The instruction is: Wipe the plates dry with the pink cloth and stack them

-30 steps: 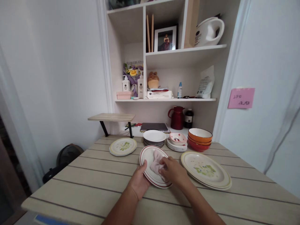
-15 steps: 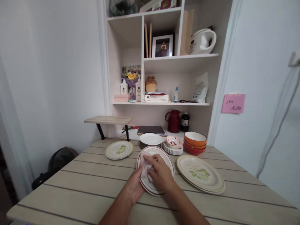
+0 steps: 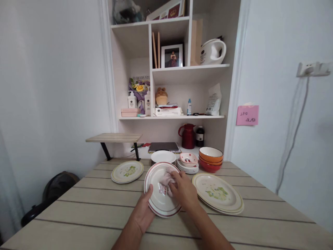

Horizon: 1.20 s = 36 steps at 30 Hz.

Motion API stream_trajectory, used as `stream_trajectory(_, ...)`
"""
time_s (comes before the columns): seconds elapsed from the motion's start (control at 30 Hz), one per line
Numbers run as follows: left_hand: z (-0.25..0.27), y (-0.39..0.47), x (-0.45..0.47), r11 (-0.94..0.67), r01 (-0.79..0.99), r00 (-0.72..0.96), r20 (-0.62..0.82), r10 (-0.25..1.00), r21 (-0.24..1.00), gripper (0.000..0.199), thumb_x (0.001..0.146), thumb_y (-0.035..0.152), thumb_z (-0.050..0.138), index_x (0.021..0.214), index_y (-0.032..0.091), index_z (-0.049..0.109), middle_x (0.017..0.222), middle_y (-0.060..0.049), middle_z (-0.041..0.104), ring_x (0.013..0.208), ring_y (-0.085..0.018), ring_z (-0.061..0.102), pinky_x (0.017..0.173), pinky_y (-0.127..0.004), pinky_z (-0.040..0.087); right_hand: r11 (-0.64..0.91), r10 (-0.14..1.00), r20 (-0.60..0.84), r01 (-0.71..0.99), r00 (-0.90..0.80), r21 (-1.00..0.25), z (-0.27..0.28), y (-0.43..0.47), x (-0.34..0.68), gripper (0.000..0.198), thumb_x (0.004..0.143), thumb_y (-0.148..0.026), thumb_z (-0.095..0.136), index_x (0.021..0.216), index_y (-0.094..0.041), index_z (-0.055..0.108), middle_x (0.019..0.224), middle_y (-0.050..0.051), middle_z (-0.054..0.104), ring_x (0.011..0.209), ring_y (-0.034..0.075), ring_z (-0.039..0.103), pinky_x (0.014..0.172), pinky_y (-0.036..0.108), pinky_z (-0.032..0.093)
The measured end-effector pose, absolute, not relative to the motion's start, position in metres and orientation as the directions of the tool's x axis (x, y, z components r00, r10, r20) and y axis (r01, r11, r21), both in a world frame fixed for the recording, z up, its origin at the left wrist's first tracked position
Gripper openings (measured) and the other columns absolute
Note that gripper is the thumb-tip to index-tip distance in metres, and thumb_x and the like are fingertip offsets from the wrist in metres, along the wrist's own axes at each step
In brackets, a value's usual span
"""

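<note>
- red-rimmed plate (image 3: 157, 196): smooth, super glossy, ceramic look
- pale pink cloth (image 3: 165, 178): soft-looking matt fabric
- slatted tabletop (image 3: 91, 210): wood-look, pretty matt
- sticky note (image 3: 247, 115): just matt paper

Cloth (image 3: 165, 178) on plate (image 3: 163, 204), stacked bowls (image 3: 211, 159) behind right

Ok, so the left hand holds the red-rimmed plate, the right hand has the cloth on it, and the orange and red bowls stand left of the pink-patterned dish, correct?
Not quite: the head view shows the orange and red bowls right of the pink-patterned dish. The left hand holds the red-rimmed plate, and the right hand has the cloth on it.
</note>
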<state>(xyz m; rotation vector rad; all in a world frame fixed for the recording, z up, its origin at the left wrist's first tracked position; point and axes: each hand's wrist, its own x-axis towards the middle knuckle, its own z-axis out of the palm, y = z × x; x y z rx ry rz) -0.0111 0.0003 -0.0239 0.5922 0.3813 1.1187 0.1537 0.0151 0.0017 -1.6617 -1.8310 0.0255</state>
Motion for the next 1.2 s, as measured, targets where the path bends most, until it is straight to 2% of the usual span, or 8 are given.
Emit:
stream_trajectory(0.13, -0.030, 0.005, -0.015, 0.331, -0.720, 0.400, -0.025, 0.916, 0.609, 0.053, 0.089, 0.035, 0.058, 0.135, 0.009, 0.053, 0.117, -0.018, 0.071, 0.117, -0.029, 0.062, 0.107, -0.045, 0.038, 0.135, 0.956, 0.292, 0.926, -0.029, -0.352, 0.005, 0.004, 0.152, 0.033, 0.082, -0.029, 0.050, 0.114, -0.026, 0.060, 0.104, 0.008, 0.066, 0.088, 0.023, 0.064, 0.066, 0.030, 0.036)
stream_trajectory(0.27, -0.033, 0.009, -0.016, 0.376, -0.716, 0.457, -0.012, 0.889, 0.589, 0.053, 0.089, 0.039, 0.057, 0.132, 0.008, 0.055, 0.116, -0.018, 0.071, 0.115, -0.030, 0.062, 0.107, -0.044, 0.039, 0.248, 0.954, 0.239, 0.920, -0.179, -0.304, 0.002, -0.007, 0.142, 0.034, 0.072, -0.023, 0.055, 0.106, -0.027, 0.062, 0.096, 0.006, 0.068, 0.087, 0.025, 0.065, 0.065, 0.030, 0.035)
stream_trajectory(0.5, -0.033, 0.008, -0.013, 0.316, -0.706, 0.402, -0.009, 0.916, 0.634, 0.042, 0.088, 0.035, 0.060, 0.120, 0.009, 0.065, 0.105, -0.015, 0.075, 0.104, -0.027, 0.068, 0.101, -0.040, 0.044, 0.420, 0.875, 0.415, 0.815, -0.248, -0.399, -0.004, -0.007, 0.117, 0.052, 0.075, -0.018, 0.052, 0.125, -0.032, 0.057, 0.113, 0.005, 0.059, 0.103, 0.021, 0.058, 0.079, 0.028, 0.040)
stream_trajectory(0.63, -0.032, 0.006, -0.010, 0.307, -0.702, 0.392, -0.012, 0.920, 0.642, 0.041, 0.088, 0.034, 0.060, 0.120, 0.008, 0.065, 0.102, -0.016, 0.076, 0.101, -0.027, 0.069, 0.100, -0.040, 0.045, 0.423, 0.845, 0.499, 0.812, -0.193, -0.402, -0.003, 0.007, 0.124, 0.051, 0.079, -0.020, 0.057, 0.128, -0.034, 0.058, 0.112, 0.006, 0.057, 0.101, 0.022, 0.055, 0.085, 0.032, 0.040)
stream_trajectory(0.8, -0.029, 0.001, -0.009, 0.348, -0.721, 0.416, -0.028, 0.909, 0.599, 0.052, 0.088, 0.036, 0.059, 0.131, 0.007, 0.056, 0.113, -0.019, 0.072, 0.112, -0.030, 0.064, 0.105, -0.043, 0.041, 0.351, 0.828, 0.558, 0.826, -0.054, -0.441, 0.000, 0.019, 0.144, 0.043, 0.084, -0.024, 0.055, 0.126, -0.030, 0.061, 0.110, 0.009, 0.058, 0.102, 0.025, 0.054, 0.088, 0.036, 0.041)
stream_trajectory(1.03, -0.034, 0.005, -0.016, 0.359, -0.767, 0.443, 0.034, 0.896, 0.531, 0.062, 0.089, 0.043, 0.055, 0.140, 0.010, 0.047, 0.122, -0.019, 0.068, 0.121, -0.031, 0.059, 0.109, -0.047, 0.036, 0.153, 0.933, 0.359, 0.907, -0.003, -0.392, -0.004, 0.010, 0.149, 0.036, 0.083, -0.023, 0.049, 0.117, -0.022, 0.058, 0.107, 0.011, 0.062, 0.091, 0.024, 0.061, 0.073, 0.031, 0.040)
stream_trajectory(1.1, -0.035, 0.006, -0.018, 0.382, -0.758, 0.467, 0.032, 0.883, 0.529, 0.061, 0.089, 0.046, 0.054, 0.138, 0.010, 0.049, 0.121, -0.019, 0.068, 0.121, -0.032, 0.058, 0.109, -0.048, 0.035, 0.191, 0.953, 0.292, 0.906, -0.079, -0.378, -0.007, 0.006, 0.145, 0.037, 0.079, -0.020, 0.050, 0.115, -0.022, 0.057, 0.106, 0.009, 0.064, 0.090, 0.023, 0.062, 0.072, 0.031, 0.039)
stream_trajectory(1.2, -0.036, 0.007, -0.019, 0.394, -0.746, 0.479, 0.022, 0.878, 0.538, 0.058, 0.088, 0.047, 0.054, 0.131, 0.008, 0.057, 0.117, -0.019, 0.071, 0.120, -0.032, 0.059, 0.108, -0.046, 0.036, 0.377, 0.918, 0.277, 0.844, -0.285, -0.381, -0.012, -0.002, 0.135, 0.042, 0.072, -0.015, 0.053, 0.112, -0.024, 0.058, 0.106, 0.006, 0.065, 0.095, 0.022, 0.061, 0.077, 0.028, 0.039)
